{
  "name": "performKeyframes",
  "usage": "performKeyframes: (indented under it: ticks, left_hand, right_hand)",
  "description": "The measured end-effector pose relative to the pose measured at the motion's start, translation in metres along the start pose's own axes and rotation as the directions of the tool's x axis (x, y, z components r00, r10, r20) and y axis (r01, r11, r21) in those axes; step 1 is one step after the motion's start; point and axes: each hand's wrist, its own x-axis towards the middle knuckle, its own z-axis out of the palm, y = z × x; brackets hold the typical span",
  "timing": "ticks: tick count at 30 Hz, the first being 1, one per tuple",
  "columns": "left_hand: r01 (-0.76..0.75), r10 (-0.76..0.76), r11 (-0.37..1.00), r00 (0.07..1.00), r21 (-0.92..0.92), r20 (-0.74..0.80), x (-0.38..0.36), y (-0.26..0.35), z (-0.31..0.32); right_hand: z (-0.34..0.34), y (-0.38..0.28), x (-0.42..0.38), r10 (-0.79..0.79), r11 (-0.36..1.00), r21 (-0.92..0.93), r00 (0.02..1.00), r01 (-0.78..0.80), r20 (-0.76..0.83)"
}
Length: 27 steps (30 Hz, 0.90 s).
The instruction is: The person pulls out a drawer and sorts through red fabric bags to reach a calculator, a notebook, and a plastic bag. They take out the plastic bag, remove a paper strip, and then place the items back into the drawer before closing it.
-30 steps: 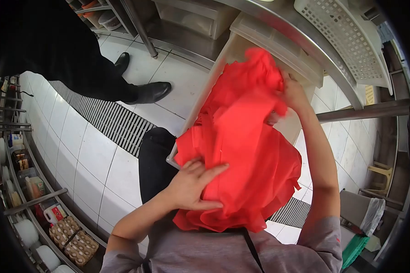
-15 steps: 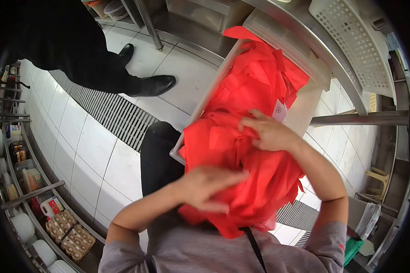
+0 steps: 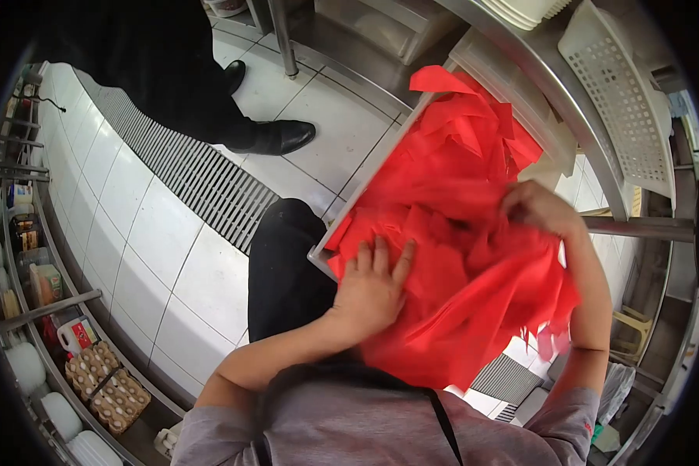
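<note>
A heap of thin, crumpled red fabric [image 3: 474, 272], much like non-woven bags, fills a translucent plastic bin [image 3: 349, 210] and spills over its near end onto my lap. My left hand [image 3: 371, 291] lies on the near left part of the heap, fingers spread and pressed flat. At the right side my right hand [image 3: 542, 208] is closed, its curled fingers pinching a fold of the red fabric; its fingertips are partly hidden. Folds between the two hands are raised and slightly blurred.
Another person's black shoe [image 3: 283, 137] stands on the tiles near a floor drain grate [image 3: 202, 175]. A metal table frame [image 3: 551, 93] and a white perforated basket [image 3: 617, 101] are at upper right. At left, a low shelf carries egg trays [image 3: 107, 386] and containers.
My left hand has moved up and now rests flat on the fabric. The right hand has shifted right, pulling fabric with it. The heap's near part has spread to the right.
</note>
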Motion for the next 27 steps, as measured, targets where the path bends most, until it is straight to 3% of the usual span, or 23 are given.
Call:
performKeyframes:
  ticks: [1, 2, 3, 4, 6, 9, 11, 14, 16, 17, 19, 20, 22, 23, 24, 25, 27]
  left_hand:
    - [-0.043, 0.044, 0.998, 0.999, 0.036, -0.017, -0.003, 0.007, 0.002]
    - [-0.088, 0.091, 0.993, 0.995, 0.076, -0.032, -0.006, 0.012, 0.005]
    - [-0.127, 0.131, 0.989, 0.99, 0.073, -0.051, -0.009, 0.015, 0.011]
    - [-0.125, 0.128, 0.99, 0.991, 0.069, -0.049, -0.011, 0.018, 0.013]
    - [-0.162, 0.169, 0.983, 0.982, 0.088, -0.082, -0.014, 0.022, 0.015]
    - [-0.159, 0.162, 0.984, 0.986, 0.085, -0.035, -0.013, 0.023, 0.014]
    - [-0.206, 0.206, 0.978, 0.978, 0.025, -0.014, -0.015, 0.017, 0.005]
    - [-0.335, 0.357, 0.916, 0.931, -0.222, 0.069, -0.018, -0.012, -0.019]
    - [-0.482, 0.519, 0.827, 0.852, -0.291, 0.066, -0.026, -0.038, -0.03]
    - [-0.494, 0.537, 0.816, 0.839, -0.3, 0.081, -0.031, -0.051, -0.029]
    - [-0.624, 0.614, 0.781, 0.761, -0.02, 0.21, -0.035, -0.068, -0.022]
    - [-0.64, 0.631, 0.767, 0.744, -0.033, 0.22, -0.032, -0.067, -0.011]
    - [-0.721, 0.754, 0.655, 0.642, 0.227, -0.138, -0.018, -0.06, 0.006]
    - [-0.74, 0.816, 0.579, 0.528, 0.342, -0.238, -0.003, -0.049, 0.008]
    - [-0.752, 0.826, 0.563, 0.512, 0.343, -0.235, 0.013, -0.037, 0.007]
    - [-0.759, 0.804, 0.594, 0.543, 0.266, -0.243, 0.03, -0.025, 0.006]
    - [-0.717, 0.736, 0.675, 0.638, 0.172, -0.227, 0.073, -0.012, -0.008]
  right_hand:
    - [-0.006, 0.021, 0.008, -0.112, 0.992, 0.044, 0.989, 0.116, -0.095]
    - [-0.013, 0.034, 0.007, 0.195, 0.941, 0.289, 0.98, -0.179, -0.027]
    - [-0.02, 0.028, 0.015, 0.435, 0.813, 0.422, 0.9, -0.401, 0.019]
    - [-0.024, 0.03, 0.027, 0.435, 0.813, 0.421, 0.9, -0.404, 0.024]
    - [-0.03, 0.04, 0.051, 0.196, 0.98, 0.066, 0.975, -0.19, -0.106]
    - [-0.023, 0.059, 0.078, 0.106, 0.988, 0.123, 0.989, -0.093, -0.101]
    - [-0.001, 0.032, 0.119, 0.03, 0.983, 0.182, 0.993, -0.009, -0.113]
    - [0.04, 0.013, 0.138, -0.056, 0.959, 0.266, 0.986, 0.096, -0.155]
    - [0.037, 0.036, 0.153, -0.117, 0.931, 0.322, 0.975, 0.174, -0.19]
    - [0.045, 0.045, 0.145, -0.144, 0.91, 0.356, 0.967, 0.213, -0.21]
    - [0.001, 0.011, 0.097, -0.042, 0.966, 0.207, 0.881, 0.156, -0.471]
    - [-0.017, 0.002, 0.073, -0.044, 0.92, 0.306, 0.841, 0.245, -0.54]
    - [-0.033, 0.007, 0.037, 0.048, 0.911, 0.355, 0.802, 0.209, -0.595]
    - [-0.035, 0.004, 0.019, 0.079, 0.91, 0.363, 0.775, 0.2, -0.627]
    - [-0.035, 0.003, 0.002, 0.11, 0.909, 0.371, 0.748, 0.192, -0.655]
    - [-0.034, 0.004, -0.015, 0.121, 0.91, 0.372, 0.741, 0.183, -0.661]
    - [-0.028, 0.006, -0.046, 0.055, 0.97, 0.195, 0.652, 0.144, -0.756]
